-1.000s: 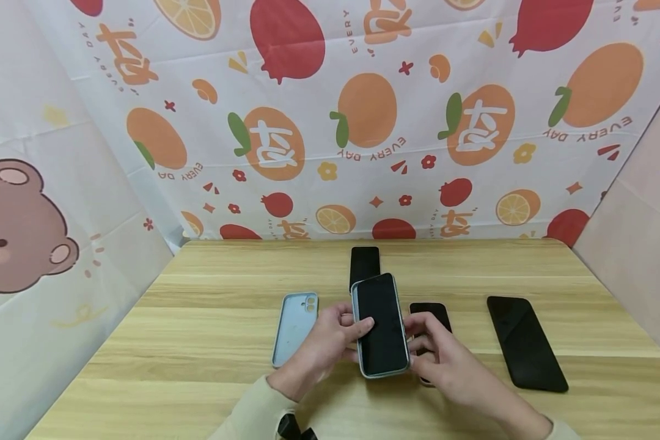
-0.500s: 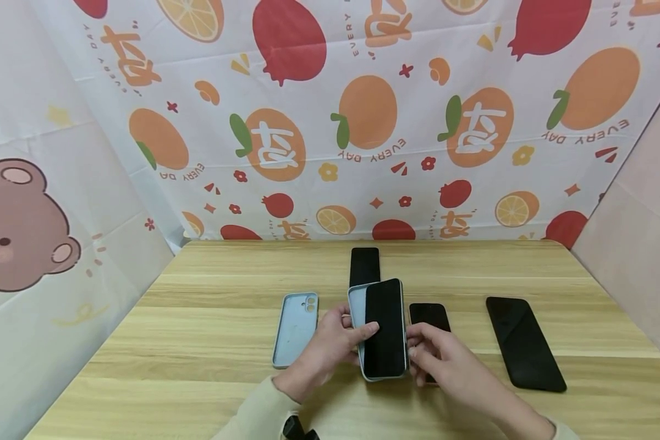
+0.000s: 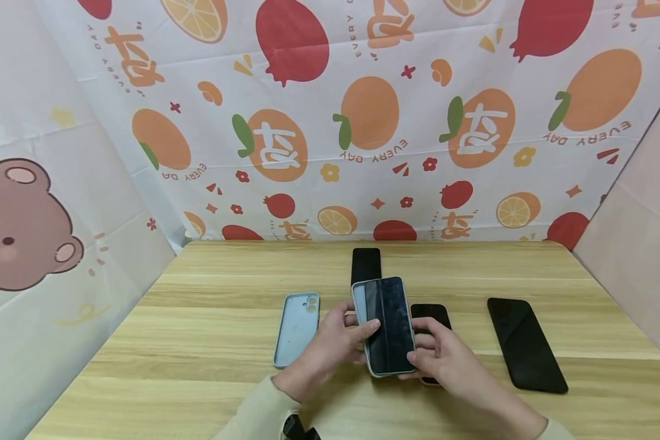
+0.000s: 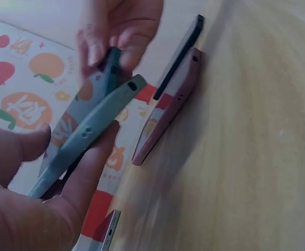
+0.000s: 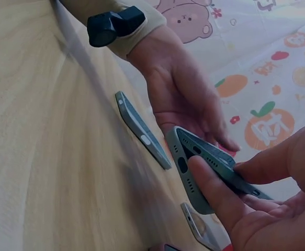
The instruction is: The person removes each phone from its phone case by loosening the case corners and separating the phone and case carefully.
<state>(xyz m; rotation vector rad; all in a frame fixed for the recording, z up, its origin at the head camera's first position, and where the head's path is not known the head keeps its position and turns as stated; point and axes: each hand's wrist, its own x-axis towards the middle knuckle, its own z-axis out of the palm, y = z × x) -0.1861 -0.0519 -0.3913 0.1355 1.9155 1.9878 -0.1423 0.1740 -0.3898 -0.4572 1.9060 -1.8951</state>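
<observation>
Both hands are occupied with one phone and its case, raised above the wooden surface (image 3: 198, 324) near its middle. The left hand (image 3: 335, 342) grips the pale blue case (image 3: 360, 297), its thumb lying over the screen of the held phone (image 3: 393, 324) and its fingers underneath. The right hand (image 3: 442, 357) pinches the phone by its lower right side, thumb at the screen's edge. The phone sits askew in the case: a strip of the case's inside shows along the left, and the right wrist view shows the two at an angle, with a gap between them.

Several things crowd this spot. Just left of the left hand, a loose blue case (image 3: 296, 330) lies with its inside facing up and its camera cutout at the far end. Beyond the held pair is a far phone (image 3: 366, 265), its near end hidden behind them. A smaller phone (image 3: 430, 315) lies partly covered by the right hand. Well apart to the right, a large black phone (image 3: 528, 344) rests at a slant. A dark device (image 3: 296, 428) sits at the left sleeve (image 3: 264, 415). Behind the surface hangs a fruit-printed sheet (image 3: 368, 113).
</observation>
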